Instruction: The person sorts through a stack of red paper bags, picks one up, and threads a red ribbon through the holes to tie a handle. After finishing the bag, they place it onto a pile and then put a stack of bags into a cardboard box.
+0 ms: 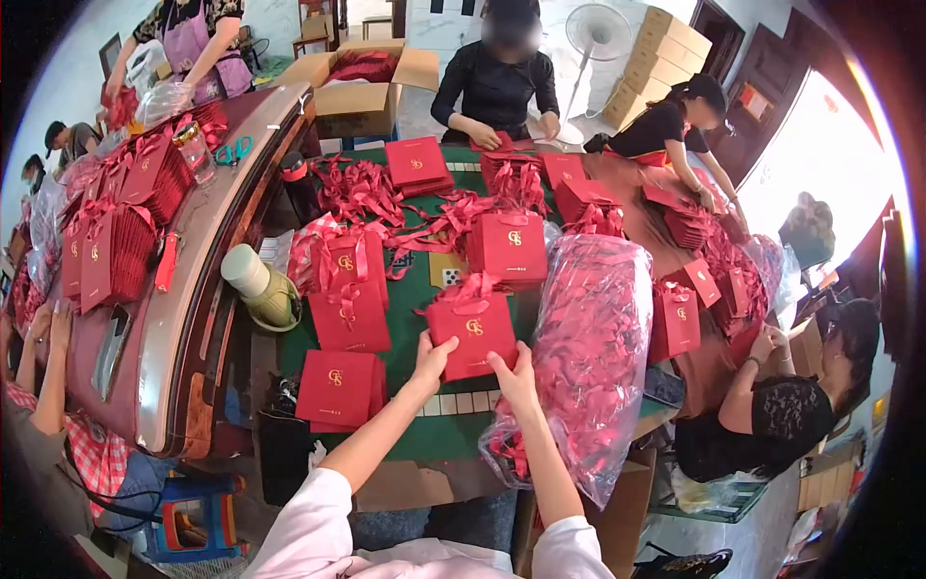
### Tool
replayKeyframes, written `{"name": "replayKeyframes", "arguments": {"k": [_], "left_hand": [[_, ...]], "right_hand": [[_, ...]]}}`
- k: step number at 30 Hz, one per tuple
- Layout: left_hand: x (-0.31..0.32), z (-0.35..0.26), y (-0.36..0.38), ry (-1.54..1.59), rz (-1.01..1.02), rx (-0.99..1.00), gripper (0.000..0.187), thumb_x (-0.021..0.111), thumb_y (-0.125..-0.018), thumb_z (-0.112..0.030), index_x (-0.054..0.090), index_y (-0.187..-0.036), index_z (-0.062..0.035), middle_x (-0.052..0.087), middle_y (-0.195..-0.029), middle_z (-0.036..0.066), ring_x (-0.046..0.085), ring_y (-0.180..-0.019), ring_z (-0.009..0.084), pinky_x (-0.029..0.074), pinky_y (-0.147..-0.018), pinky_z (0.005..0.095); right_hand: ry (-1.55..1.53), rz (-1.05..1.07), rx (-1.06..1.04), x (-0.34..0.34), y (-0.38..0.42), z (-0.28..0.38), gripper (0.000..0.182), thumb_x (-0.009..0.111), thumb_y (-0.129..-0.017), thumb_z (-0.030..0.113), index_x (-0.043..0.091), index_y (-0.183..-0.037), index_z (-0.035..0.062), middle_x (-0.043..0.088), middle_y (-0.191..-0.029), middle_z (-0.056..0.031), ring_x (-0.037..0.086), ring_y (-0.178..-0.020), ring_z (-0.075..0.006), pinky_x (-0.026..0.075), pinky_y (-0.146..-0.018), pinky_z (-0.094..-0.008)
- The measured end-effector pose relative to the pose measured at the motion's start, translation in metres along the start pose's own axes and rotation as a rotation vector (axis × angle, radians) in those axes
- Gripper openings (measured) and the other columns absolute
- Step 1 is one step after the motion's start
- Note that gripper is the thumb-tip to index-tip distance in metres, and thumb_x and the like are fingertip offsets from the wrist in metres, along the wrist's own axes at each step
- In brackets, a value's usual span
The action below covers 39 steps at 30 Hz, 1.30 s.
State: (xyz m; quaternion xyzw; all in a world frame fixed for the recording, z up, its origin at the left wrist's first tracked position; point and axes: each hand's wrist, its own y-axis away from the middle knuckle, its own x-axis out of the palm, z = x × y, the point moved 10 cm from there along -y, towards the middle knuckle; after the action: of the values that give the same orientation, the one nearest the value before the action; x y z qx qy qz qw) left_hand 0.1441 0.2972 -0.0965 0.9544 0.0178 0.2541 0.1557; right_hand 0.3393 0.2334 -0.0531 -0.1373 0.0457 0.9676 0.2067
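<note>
Both my hands hold a red gift bag point(471, 340) with gold lettering and ribbon handles, over the green table mat. My left hand point(431, 367) grips its left edge, and my right hand point(514, 374) pinches the lower right corner. Left of it lie stacked red bags point(340, 388), with more bags point(349, 314) behind them. Beyond the held bag stands a thick stack of bags point(508, 249) with loose ribbons. A clear plastic sack point(598, 328) packed with red bags and ribbons lies right of my right hand.
A green-lidded bottle point(258, 285) and a black flask point(300, 183) stand left. A phone point(664, 386) lies at right. Co-workers handle red bags across the table and at right; others work at the left table point(207, 246). An open carton point(357, 111) stands behind.
</note>
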Motion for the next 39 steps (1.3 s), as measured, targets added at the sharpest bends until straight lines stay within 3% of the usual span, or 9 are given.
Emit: {"name": "replayKeyframes", "arguments": {"k": [5,13,16,17,32,33,34,36,39], "left_hand": [[0.014,0.007,-0.007,-0.093,-0.002,-0.038,0.054,0.071,-0.085,-0.010,0.043,-0.129,0.0006,0.060,-0.120,0.012,0.060,-0.109,0.0216,0.048,-0.095,0.0365],[0.000,0.012,-0.002,-0.190,0.006,-0.009,0.056,0.071,-0.085,-0.010,0.041,-0.131,-0.0003,0.059,-0.123,0.013,0.058,-0.111,0.0211,0.047,-0.097,0.0370],[0.003,0.017,0.011,-0.185,0.030,-0.032,0.056,0.070,-0.086,-0.011,0.039,-0.132,-0.0010,0.058,-0.124,0.014,0.057,-0.113,0.0214,0.046,-0.098,0.0374],[0.004,0.017,0.016,-0.158,0.037,-0.041,0.056,0.069,-0.086,-0.011,0.039,-0.133,-0.0010,0.058,-0.125,0.014,0.057,-0.114,0.0216,0.046,-0.099,0.0375],[0.050,0.009,-0.027,-0.224,0.260,-0.074,0.054,0.068,-0.085,-0.008,0.043,-0.132,0.0039,0.061,-0.122,0.015,0.061,-0.109,0.0244,0.048,-0.095,0.0375],[0.037,0.030,-0.047,-0.250,0.183,0.024,0.052,0.067,-0.084,-0.007,0.046,-0.130,0.0042,0.063,-0.118,0.014,0.062,-0.106,0.0231,0.049,-0.093,0.0365],[0.044,0.009,-0.027,-0.345,0.146,0.049,0.060,0.069,-0.083,-0.018,0.045,-0.132,0.0056,0.057,-0.127,0.021,0.059,-0.112,0.0297,0.047,-0.097,0.0395],[0.027,0.015,-0.040,-0.910,-0.055,0.032,0.073,0.069,-0.080,-0.033,0.042,-0.136,0.0064,0.046,-0.137,0.028,0.052,-0.122,0.0400,0.044,-0.102,0.0452],[0.026,0.007,-0.031,-1.002,-0.057,-0.088,0.084,0.069,-0.078,-0.042,0.038,-0.139,0.0065,0.037,-0.141,0.032,0.043,-0.126,0.0480,0.040,-0.104,0.0508]], "right_hand": [[0.165,-0.065,-0.179,-0.010,0.028,0.029,0.079,0.073,-0.087,0.021,0.028,-0.147,-0.0058,0.031,-0.146,-0.0292,0.036,-0.137,-0.0369,0.036,-0.109,-0.0425],[0.399,0.058,-0.422,-0.002,0.094,0.098,0.063,0.072,-0.083,0.012,0.043,-0.136,-0.0022,0.035,-0.141,-0.0301,0.036,-0.134,-0.0454,0.034,-0.109,-0.0486],[0.367,0.115,-0.403,0.000,0.112,0.102,0.063,0.072,-0.082,0.011,0.043,-0.137,-0.0018,0.035,-0.141,-0.0297,0.036,-0.133,-0.0463,0.035,-0.109,-0.0485],[0.325,0.134,-0.378,0.001,0.114,0.098,0.064,0.073,-0.083,0.009,0.041,-0.137,-0.0028,0.033,-0.143,-0.0329,0.032,-0.135,-0.0512,0.032,-0.111,-0.0523],[0.398,0.123,-0.405,0.009,0.125,0.088,0.063,0.073,-0.082,0.009,0.043,-0.137,-0.0010,0.037,-0.140,-0.0298,0.039,-0.131,-0.0465,0.036,-0.108,-0.0494],[0.421,0.119,-0.412,0.009,0.126,0.088,0.063,0.073,-0.082,0.009,0.043,-0.137,-0.0009,0.037,-0.140,-0.0298,0.039,-0.131,-0.0464,0.036,-0.108,-0.0497],[0.444,0.113,-0.418,0.010,0.128,0.088,0.063,0.073,-0.082,0.009,0.043,-0.136,-0.0008,0.038,-0.139,-0.0298,0.039,-0.131,-0.0463,0.035,-0.108,-0.0501],[0.449,0.112,-0.452,0.013,0.132,0.089,0.062,0.073,-0.082,0.008,0.044,-0.136,-0.0005,0.038,-0.139,-0.0293,0.038,-0.131,-0.0468,0.035,-0.109,-0.0502],[0.431,0.105,-0.446,0.012,0.139,0.095,0.058,0.072,-0.082,0.006,0.047,-0.134,0.0012,0.040,-0.138,-0.0283,0.038,-0.131,-0.0464,0.034,-0.109,-0.0512]]}}
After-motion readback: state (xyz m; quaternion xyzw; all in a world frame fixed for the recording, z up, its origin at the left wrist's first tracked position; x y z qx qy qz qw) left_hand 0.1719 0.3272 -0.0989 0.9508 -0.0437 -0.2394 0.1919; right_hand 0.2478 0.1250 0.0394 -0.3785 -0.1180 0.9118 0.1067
